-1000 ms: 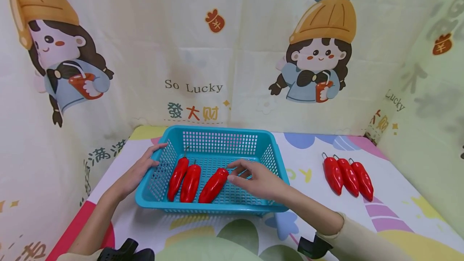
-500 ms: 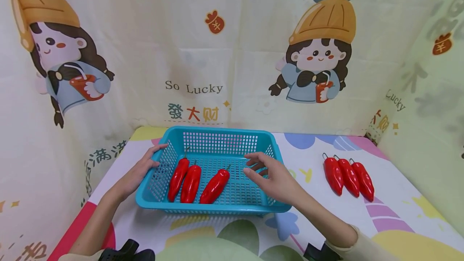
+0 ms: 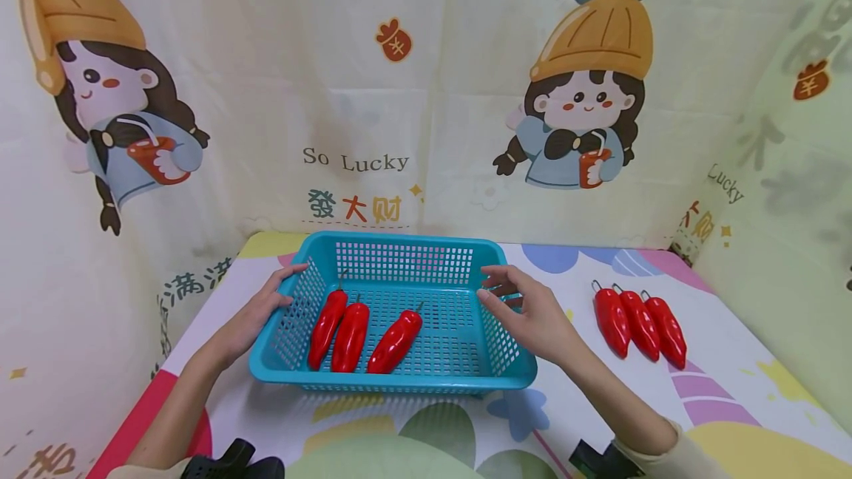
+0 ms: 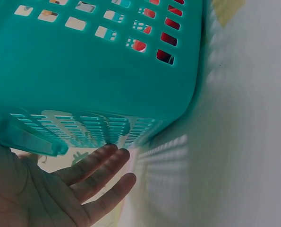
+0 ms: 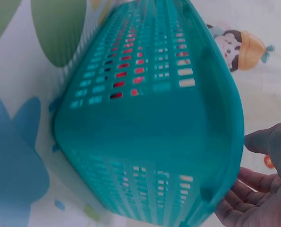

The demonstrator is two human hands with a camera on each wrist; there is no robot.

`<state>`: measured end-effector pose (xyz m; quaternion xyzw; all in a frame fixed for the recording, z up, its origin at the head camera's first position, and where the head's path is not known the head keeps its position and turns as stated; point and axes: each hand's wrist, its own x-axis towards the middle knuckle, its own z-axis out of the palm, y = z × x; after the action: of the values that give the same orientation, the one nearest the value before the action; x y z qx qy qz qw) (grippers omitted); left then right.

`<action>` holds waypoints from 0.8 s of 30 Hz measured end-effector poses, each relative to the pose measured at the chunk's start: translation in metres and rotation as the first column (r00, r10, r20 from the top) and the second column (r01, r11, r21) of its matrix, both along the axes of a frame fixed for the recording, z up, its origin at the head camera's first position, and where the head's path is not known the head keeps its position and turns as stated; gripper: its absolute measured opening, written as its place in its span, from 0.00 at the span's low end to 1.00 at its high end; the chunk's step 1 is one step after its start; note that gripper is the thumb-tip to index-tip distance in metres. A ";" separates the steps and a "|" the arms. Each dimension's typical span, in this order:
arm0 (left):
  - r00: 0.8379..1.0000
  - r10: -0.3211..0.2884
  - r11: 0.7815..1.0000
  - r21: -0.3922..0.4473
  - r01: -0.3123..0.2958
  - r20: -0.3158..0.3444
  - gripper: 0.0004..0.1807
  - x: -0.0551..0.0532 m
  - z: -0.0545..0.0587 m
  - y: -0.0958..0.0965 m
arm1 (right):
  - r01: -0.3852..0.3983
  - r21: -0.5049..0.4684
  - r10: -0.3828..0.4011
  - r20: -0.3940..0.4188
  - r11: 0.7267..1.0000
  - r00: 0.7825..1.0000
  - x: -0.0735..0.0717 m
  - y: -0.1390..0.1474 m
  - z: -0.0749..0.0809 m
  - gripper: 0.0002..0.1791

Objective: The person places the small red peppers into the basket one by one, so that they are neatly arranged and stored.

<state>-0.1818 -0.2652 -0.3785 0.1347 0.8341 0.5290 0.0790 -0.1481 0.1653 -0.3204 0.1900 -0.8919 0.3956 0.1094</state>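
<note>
A blue-green plastic basket [image 3: 413, 383] with slotted walls stands on the table. Three glossy red peppers lie inside: one at the left [image 3: 326, 327], another beside it [image 3: 350, 337], and a third tilted near the middle [image 3: 394, 342]. At the basket's left rim, my left hand [image 3: 249, 320] holds on with thumb and index finger over the edge; in the left wrist view its other fingers [image 4: 102, 175] reach along the outer wall. My right hand [image 3: 529, 313] hovers at the right rim, holding nothing, its fingers loosely bent. In the right wrist view, its thumb [image 5: 259, 141] sits close by the rim.
Three more red peppers lie side by side on the table to the right: one [image 3: 611, 320], a middle one [image 3: 639, 325] and an outer one [image 3: 665, 333]. Cartoon-printed fabric walls [image 3: 459, 131] surround the patterned tabletop [image 3: 459, 427] at the back and sides.
My right hand has drawn away from the middle pepper, moving right across the basket to its right rim. My left hand and all the peppers look unmoved.
</note>
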 end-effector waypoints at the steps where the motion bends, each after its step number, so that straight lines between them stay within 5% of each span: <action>1: 1.000 0.000 1.000 0.001 0.000 0.001 0.39 0.000 0.000 0.000 | 0.010 -0.001 -0.010 0.000 1.000 1.000 0.000 0.002 0.001 0.28; 24: 1.000 0.003 1.000 0.004 -0.003 0.004 0.40 0.001 -0.001 0.001 | 0.200 0.018 -0.201 0.040 0.980 0.979 -0.012 0.048 -0.004 0.28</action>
<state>-0.1810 -0.2645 -0.3795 0.1325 0.8332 0.5309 0.0799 -0.1604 0.2130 -0.3245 0.0917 -0.9113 0.3801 0.1288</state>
